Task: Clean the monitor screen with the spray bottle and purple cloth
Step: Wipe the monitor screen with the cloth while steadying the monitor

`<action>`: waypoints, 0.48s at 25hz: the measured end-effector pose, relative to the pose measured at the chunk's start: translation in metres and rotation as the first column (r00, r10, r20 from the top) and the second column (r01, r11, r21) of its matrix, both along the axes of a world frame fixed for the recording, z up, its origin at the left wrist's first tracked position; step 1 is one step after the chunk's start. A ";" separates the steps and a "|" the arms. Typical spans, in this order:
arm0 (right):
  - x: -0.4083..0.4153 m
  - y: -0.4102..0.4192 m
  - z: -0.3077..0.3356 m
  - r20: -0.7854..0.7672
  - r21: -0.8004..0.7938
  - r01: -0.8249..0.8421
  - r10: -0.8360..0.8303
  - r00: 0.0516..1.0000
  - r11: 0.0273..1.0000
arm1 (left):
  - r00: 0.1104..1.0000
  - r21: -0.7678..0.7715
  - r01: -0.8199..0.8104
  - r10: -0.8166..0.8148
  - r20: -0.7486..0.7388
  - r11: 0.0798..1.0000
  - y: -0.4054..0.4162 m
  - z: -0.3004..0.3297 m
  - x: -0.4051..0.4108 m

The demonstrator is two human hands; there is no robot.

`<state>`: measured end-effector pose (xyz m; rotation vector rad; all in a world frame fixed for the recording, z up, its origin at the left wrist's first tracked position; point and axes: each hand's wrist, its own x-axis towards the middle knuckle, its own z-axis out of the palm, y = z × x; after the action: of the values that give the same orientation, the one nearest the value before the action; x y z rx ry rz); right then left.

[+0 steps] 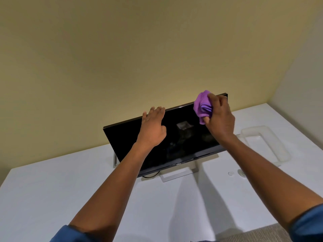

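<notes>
Purple cloth bunched in right hand, against monitor

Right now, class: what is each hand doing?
Left hand: open, holding nothing, fingers resting over the monitor top edge.
Right hand: closed on the purple cloth, at the screen's upper right.

Head view: above, close, facing forward-down at monitor on table.
</notes>
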<state>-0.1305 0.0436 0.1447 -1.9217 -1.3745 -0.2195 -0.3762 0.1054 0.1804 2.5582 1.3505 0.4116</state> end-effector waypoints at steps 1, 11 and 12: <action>0.016 0.000 0.003 -0.002 0.003 0.027 -0.027 1.000 1.000 | 1.000 0.001 -0.003 0.003 -0.012 1.000 0.000 0.000 0.002; 0.000 -0.040 -0.097 -0.070 -0.200 -0.037 0.023 0.997 0.979 | 0.965 0.101 0.002 0.025 -0.262 0.995 -0.004 -0.008 0.010; -0.003 -0.048 -0.112 -0.112 -0.236 -0.052 0.026 0.993 0.970 | 0.963 0.109 -0.001 0.030 -0.266 0.994 -0.004 -0.010 0.010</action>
<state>-0.1336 -0.0042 0.0324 -2.0664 -1.4170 0.0721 -0.3658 0.1017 0.1703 2.7737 1.4739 0.1469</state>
